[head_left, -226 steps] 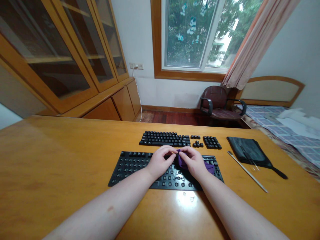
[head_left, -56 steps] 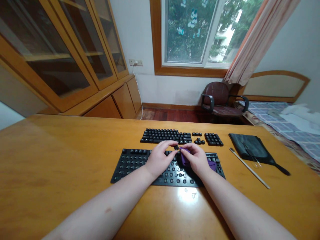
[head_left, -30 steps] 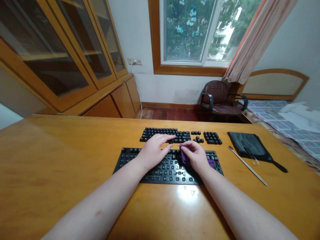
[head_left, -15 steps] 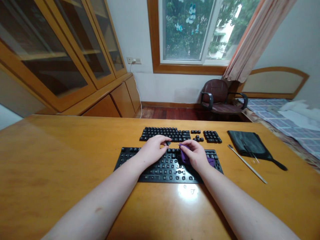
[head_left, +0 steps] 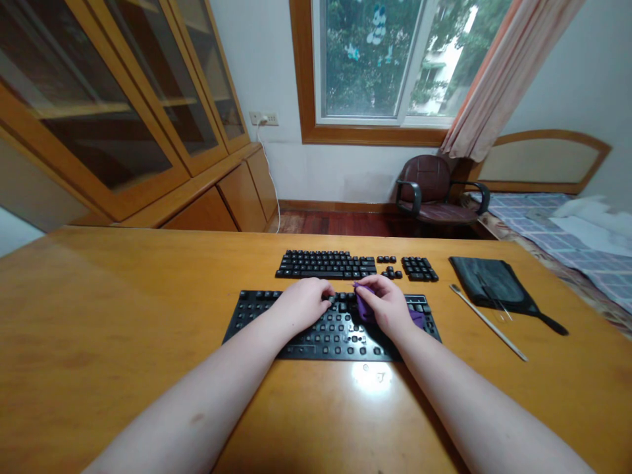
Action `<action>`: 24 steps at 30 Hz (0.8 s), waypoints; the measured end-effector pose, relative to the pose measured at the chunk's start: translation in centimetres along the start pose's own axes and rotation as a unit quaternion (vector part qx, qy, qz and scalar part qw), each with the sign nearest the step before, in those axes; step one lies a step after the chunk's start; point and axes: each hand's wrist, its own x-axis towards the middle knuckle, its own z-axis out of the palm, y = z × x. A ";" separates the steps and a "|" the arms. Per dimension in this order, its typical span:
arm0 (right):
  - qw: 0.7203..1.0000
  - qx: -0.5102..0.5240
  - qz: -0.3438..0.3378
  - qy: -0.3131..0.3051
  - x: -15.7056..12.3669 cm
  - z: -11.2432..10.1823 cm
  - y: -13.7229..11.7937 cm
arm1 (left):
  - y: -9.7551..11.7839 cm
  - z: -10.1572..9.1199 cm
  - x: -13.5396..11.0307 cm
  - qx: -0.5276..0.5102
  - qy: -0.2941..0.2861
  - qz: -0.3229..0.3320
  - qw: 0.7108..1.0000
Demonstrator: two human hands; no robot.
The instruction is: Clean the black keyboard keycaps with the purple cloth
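Observation:
A black keyboard base lies on the wooden desk, most of its key posts bare and a few keycaps along its far row. Over that row, my left hand pinches a small dark keycap, partly hidden by the fingers, at the keyboard's surface. My right hand is closed on a bunched purple cloth, which rests against the right part of the keyboard. Beyond both hands, loose black keycaps sit in keyboard order on the desk.
Number-pad keycaps stand in a block at the back right. A black pouch with a wire tool on it and a long pale-handled brush lie on the right. Behind the desk stands an office chair.
My left hand has come down and slightly nearer, bringing the keycap from above the keyboard's far edge to its top row. My right hand and the cloth stay nearly still.

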 end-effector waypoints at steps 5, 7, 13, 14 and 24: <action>1.000 -0.001 0.000 -0.002 0.0 0.0 0.0 | 0.0 0.7 -0.2 0.025 -0.001 -0.002 1.000; 1.000 0.000 -0.001 -0.002 0.0 0.0 0.0 | 0.0 0.8 -0.2 0.031 0.002 0.004 1.000; 1.000 0.010 0.004 -0.007 -0.1 0.1 -0.1 | 0.0 0.9 -0.3 0.054 -0.002 0.007 0.999; 1.000 0.010 0.004 -0.009 -0.1 0.1 -0.1 | 0.0 0.9 -0.3 0.055 -0.002 0.007 0.998; 1.000 0.007 -0.002 -0.018 0.0 0.0 0.2 | -0.1 0.6 -0.3 0.064 -0.023 0.010 0.998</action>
